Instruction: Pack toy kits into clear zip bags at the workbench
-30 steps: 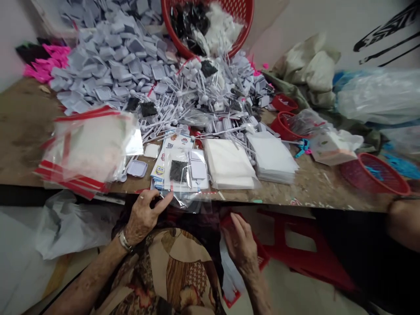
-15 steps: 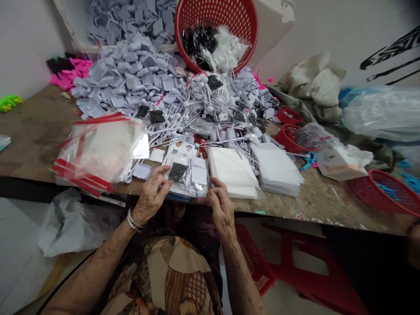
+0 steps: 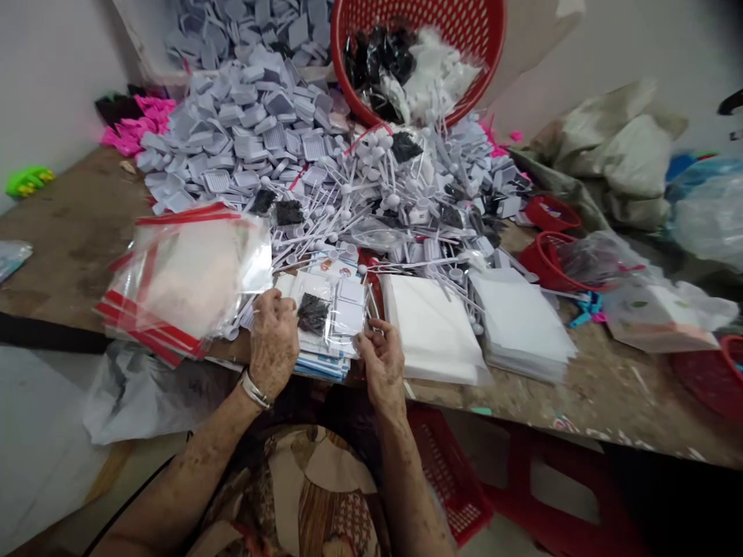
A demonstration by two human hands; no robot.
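My left hand rests with fingers curled on the left edge of a clear packet at the table's front edge; the packet shows a black mesh piece and a grey square tray. My right hand pinches the packet's lower right corner. The packet lies on a stack of printed cards. Left of it sits a pile of clear bags with red strips. Two stacks of white sheets lie to the right.
A heap of grey trays and white sticks covers the back of the wooden table. A tipped red basket holds black and white pieces. Small red baskets and bags stand right; another red basket sits below.
My right hand rose from below the table edge to the packet's right corner. My left hand slid forward onto the packet. The camera view shifted forward and right.
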